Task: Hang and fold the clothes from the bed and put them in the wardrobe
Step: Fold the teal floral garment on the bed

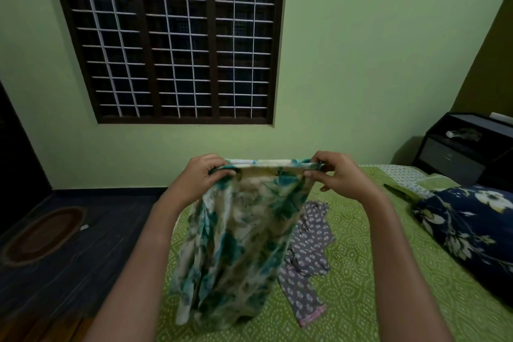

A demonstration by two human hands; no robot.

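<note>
The bed (361, 272), under a green quilted cover of small pale dots, carried a navy flowered pillow (472, 225) at the right. Over its near-left part hung the floral garment (241, 244), thin cream cloth with teal leaves, pulled straight along its top hem and falling in soft folds to the cover, probably to square it for folding or hanging. Just right of it a grey garment (308, 244) with small white print lay crumpled, while the left hand (202, 178) and right hand (338, 175) each pinched a top corner, fingers curled over the hem.

Left hand (206, 178), right hand (340, 175): fingers (312, 174) on garment (241, 244).
</note>
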